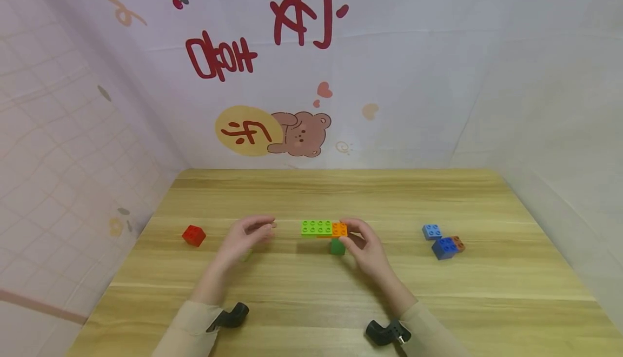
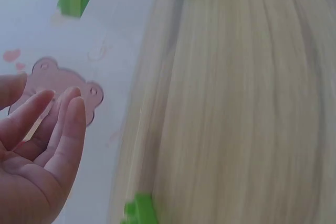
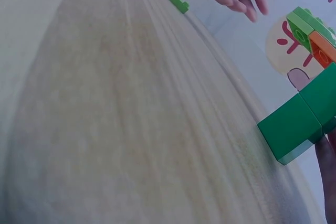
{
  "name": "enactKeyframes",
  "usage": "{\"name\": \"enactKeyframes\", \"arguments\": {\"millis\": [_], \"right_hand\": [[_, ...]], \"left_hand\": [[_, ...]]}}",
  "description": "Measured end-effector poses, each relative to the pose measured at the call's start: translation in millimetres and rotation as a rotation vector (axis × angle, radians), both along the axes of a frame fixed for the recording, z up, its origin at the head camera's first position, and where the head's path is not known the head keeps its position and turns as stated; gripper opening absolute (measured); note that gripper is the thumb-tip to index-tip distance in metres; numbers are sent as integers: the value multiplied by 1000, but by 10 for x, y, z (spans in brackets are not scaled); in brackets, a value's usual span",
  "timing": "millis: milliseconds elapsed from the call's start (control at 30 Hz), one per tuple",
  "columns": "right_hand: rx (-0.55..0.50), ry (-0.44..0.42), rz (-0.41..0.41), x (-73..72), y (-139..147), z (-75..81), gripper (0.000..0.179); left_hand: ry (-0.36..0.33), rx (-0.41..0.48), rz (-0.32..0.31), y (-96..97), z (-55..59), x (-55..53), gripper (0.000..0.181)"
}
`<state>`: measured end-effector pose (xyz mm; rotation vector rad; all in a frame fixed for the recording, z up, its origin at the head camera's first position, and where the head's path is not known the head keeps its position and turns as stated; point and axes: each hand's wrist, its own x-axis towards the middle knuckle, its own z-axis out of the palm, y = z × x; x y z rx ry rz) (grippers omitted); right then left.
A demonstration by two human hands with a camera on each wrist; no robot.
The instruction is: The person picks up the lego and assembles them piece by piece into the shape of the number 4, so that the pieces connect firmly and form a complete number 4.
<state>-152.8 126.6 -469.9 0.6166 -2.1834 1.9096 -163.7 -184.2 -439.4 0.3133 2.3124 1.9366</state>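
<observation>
We've got the right hand gripping the brick stack at its right end! Left of the stack, we see the left hand, apart, fingers loosely curved.

Light is soft; shadows are faint; wrist views (dimmer) look hazy.

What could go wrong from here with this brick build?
1. The upper light green brick sticks out left past the dark green blocks, with no support visible under its outer end; pressing there might lever it off or tip everything.
2. Only the right hand holds the build, so a slip could topple it.
3. The loose light green brick lies near the left hand, which might knock it.
</observation>
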Motion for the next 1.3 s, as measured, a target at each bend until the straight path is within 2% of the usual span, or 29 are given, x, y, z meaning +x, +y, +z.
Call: {"name": "enactKeyframes", "arguments": {"millis": [100,333,500,667,833,1000,1200,1300], "right_hand": [[-15,-9,0,7,6,4,34],[-45,-42,-3,11,16,8,37],[-54,-37,3,9,20,-4,38],[-66,-30,9,10,20,3,39],[-56,-29,7,10,24,9,41],[-54,-41,5,15,21,24,41],[-48,-51,0,20,23,28,41],[-45,-57,0,15,24,20,41]], "left_hand": [[-2,-36,27,-124,-14,23,38],[44,-208,64,-347,-33,117,36],[69,-274,78,-429,-52,159,35],[91,-335,118,-492,-99,182,35],[93,-354,131,-552,-153,190,38],[98,-369,94,-619,-183,204,47],[115,-383,13,-713,-219,207,57],[144,-416,-14,-733,-237,209,60]]}}
